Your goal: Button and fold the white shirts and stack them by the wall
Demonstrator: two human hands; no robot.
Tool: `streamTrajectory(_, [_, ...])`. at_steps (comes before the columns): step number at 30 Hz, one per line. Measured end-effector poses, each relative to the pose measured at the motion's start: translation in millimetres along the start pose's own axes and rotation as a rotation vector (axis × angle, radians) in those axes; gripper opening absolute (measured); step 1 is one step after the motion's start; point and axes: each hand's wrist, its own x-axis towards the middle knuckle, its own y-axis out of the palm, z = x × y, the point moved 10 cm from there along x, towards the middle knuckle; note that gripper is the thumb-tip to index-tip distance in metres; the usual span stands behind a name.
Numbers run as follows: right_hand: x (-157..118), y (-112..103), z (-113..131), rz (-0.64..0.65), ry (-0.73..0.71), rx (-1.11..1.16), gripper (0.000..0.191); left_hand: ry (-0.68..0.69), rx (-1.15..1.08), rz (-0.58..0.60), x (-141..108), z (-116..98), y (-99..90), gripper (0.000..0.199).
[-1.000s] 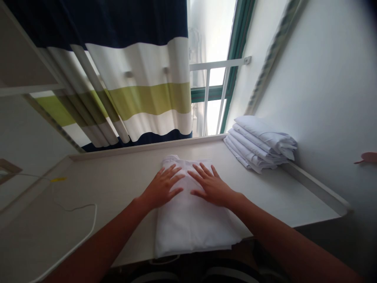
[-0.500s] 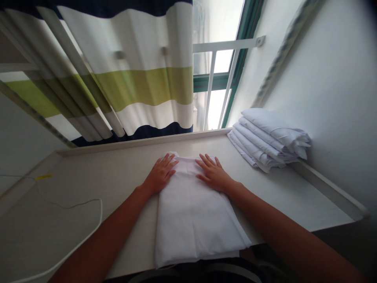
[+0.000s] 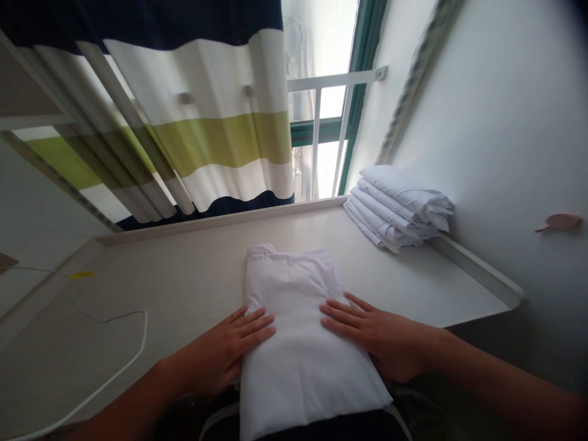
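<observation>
A folded white garment (image 3: 294, 355) lies lengthwise on the pale tabletop, its near end over the front edge by my body. Its far end shows a small raised fold at the left corner. My left hand (image 3: 236, 343) rests on its left side, with stretched fingers flat on the cloth and the thumb low at the edge. On the opposite side, my right hand (image 3: 372, 331) lies with extended fingers on the cloth; its thumb is hidden.
A stack of folded white garments (image 3: 395, 211) stands at the back right against the wall. A white cable (image 3: 144, 337) with a yellow tag (image 3: 81, 275) runs along the left. A striped curtain (image 3: 206, 141) and a barred window (image 3: 319, 122) are behind the tabletop (image 3: 184, 275).
Both hands have slid from the garment's far end towards me, down to the middle of its sides. The view has shifted somewhat to the right.
</observation>
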Motion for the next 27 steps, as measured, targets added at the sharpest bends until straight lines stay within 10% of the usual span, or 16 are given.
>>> streamTrajectory(9, [-18,38,21,-0.336,-0.013,-0.395,0.081,-0.06,0.189,-0.107,-21,-18,35.5,0.085])
streamTrajectory(27, [4,9,7,-0.294,-0.108,-0.029,0.055,-0.172,-0.211,-0.4,-7,26,12.8,0.037])
